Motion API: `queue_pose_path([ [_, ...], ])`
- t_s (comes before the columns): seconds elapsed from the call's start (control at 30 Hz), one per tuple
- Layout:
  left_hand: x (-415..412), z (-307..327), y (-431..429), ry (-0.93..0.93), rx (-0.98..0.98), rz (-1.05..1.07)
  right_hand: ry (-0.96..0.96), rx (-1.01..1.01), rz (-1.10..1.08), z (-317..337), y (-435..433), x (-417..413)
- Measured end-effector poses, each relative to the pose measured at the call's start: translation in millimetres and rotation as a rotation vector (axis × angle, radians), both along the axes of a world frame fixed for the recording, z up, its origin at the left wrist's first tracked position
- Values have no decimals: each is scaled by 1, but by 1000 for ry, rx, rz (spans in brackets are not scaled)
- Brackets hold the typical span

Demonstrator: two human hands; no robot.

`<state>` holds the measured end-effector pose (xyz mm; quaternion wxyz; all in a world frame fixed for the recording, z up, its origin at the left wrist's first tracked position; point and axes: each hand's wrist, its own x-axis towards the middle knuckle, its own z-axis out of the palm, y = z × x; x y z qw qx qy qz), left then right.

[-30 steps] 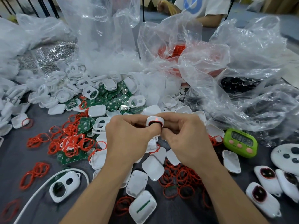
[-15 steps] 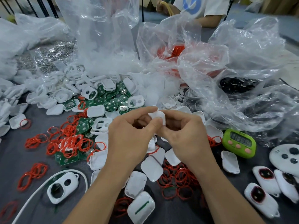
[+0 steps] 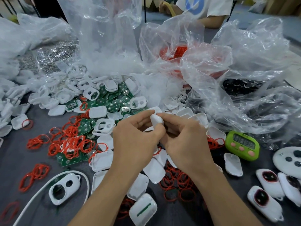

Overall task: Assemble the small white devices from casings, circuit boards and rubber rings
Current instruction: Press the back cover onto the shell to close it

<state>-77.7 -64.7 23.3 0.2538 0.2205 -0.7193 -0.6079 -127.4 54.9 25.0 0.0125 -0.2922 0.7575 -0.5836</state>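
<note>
A: Hands at mid-surface. What does each grip hold?

B: The left hand and the right hand meet above the parts pile; both grips pinch one small white device, fingertips pressed on it from either side, its smooth rounded face turned up.

A: Where do the loose parts lie?

B: White casings spread from the far left edge toward the middle, mixed with green circuit boards. Red rubber rings lie in tangles left of the hands, and more rings lie under the right wrist. Closed casing halves rest just beside and beneath the left forearm.

A: And along the near edge?

B: A casing front with two openings sits near the near-left corner, inside the curve of a white cable. A white case with a green stripe lies between the forearms. Finished devices with dark red-rimmed windows are grouped at the near-right corner.

A: The right side?

B: A green digital timer stands right of the right hand, near a white round disc with dark buttons at the right edge. Clear plastic bags cover the far half of the surface; one holds more red rings. A second person's arm shows at the far edge.
</note>
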Motion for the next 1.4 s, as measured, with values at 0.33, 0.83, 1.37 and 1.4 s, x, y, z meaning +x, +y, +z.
queue_pose_path([
  [0.33,-1,-4,-6,-69,1,-65,-166,-90,92,1,5,-2],
  [0.83,0,-10,-5,-45,-46,-113,-306,-118,61,5,5,3],
  [1.37,1,-5,-11,-3,-194,-233,-476,-224,29,0,7,-13],
  [1.4,2,-3,-11,-12,-285,-259,-514,-229,19,0,9,-16],
])
